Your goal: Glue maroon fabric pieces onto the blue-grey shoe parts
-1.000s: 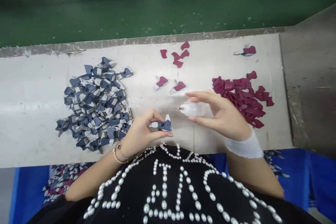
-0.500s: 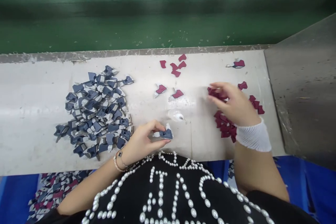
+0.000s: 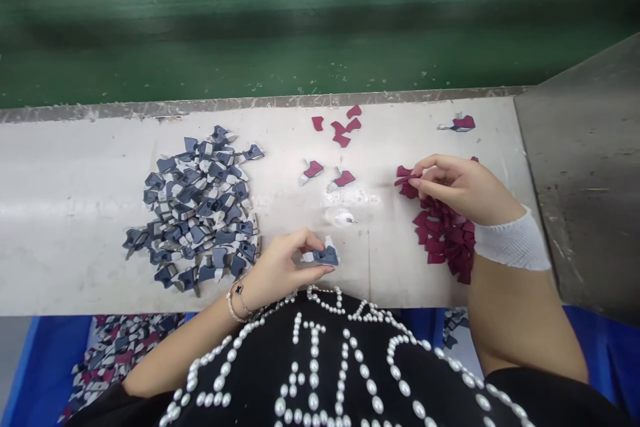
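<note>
Blue piece (image 3: pixel 326 255) points right, long axis sideways, pinched by left hand (image 3: pixel 280 263); right hand (image 3: pixel 465 190) pinches maroon piece (image 3: pixel 406 180).

Soft, bright light is falling across the white worktop (image 3: pixel 90 213)
Glare is glinting near its middle, a dark, blurry band is crossing the green surface (image 3: pixel 300 60), and fine detail is softening slightly
</note>
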### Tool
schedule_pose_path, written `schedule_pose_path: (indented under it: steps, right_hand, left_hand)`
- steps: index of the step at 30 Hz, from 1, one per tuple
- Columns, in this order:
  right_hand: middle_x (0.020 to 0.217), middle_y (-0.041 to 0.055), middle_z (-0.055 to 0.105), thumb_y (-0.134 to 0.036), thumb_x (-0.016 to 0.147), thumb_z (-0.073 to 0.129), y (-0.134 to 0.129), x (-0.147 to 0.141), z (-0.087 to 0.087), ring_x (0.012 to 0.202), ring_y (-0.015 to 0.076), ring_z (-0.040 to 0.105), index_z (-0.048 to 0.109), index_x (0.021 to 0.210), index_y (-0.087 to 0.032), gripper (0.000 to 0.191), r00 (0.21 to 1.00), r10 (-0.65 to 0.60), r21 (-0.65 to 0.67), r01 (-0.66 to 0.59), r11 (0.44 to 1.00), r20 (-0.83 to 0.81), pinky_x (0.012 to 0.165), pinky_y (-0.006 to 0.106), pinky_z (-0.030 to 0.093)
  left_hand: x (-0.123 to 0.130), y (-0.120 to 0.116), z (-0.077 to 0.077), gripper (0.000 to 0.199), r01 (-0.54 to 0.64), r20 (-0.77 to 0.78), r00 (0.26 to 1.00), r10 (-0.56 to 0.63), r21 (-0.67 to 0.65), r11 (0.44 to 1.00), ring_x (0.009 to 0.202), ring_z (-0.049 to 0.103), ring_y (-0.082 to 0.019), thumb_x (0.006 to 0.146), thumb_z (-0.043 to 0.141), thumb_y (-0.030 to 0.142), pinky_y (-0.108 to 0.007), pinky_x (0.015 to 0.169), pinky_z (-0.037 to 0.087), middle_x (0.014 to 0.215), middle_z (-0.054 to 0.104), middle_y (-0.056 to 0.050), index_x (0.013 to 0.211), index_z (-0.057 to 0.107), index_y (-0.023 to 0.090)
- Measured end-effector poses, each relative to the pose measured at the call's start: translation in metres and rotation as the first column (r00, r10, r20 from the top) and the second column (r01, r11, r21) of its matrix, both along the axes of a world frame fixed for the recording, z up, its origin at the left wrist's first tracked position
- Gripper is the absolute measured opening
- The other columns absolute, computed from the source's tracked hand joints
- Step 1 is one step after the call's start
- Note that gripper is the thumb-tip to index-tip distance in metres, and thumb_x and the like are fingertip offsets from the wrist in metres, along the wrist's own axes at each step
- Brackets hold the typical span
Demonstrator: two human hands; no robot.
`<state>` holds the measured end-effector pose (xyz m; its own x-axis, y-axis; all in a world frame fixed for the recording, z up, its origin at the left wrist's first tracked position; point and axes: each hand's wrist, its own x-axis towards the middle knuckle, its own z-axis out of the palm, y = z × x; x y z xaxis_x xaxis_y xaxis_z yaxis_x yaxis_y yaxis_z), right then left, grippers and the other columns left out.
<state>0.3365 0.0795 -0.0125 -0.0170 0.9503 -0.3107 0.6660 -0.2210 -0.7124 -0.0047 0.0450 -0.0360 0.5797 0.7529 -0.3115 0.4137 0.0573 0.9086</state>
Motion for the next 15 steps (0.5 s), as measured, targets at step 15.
schedule_pose_path:
  steps: [15]
  right_hand:
    - [0.091, 0.0027, 0.077, -0.037, 0.090, 0.069, -0.074, -0.084, 0.015, 0.089, 0.0205, 0.073, 0.056, 0.109, -0.025, 0.026, 0.805, -0.087, -0.273, -0.096, 0.957, -0.587, 0.079, 0.033, 0.056]
  left_hand:
    - [0.026, -0.016, -0.019, 0.023, -0.218, 0.188, 0.968, 0.168, 0.294, 0.930, 0.091, 0.066, -0.016, 0.079, 0.079, 0.027, -0.028, 0.076, 0.057, 0.096, 0.064, -0.006, 0.092, 0.061, 0.018]
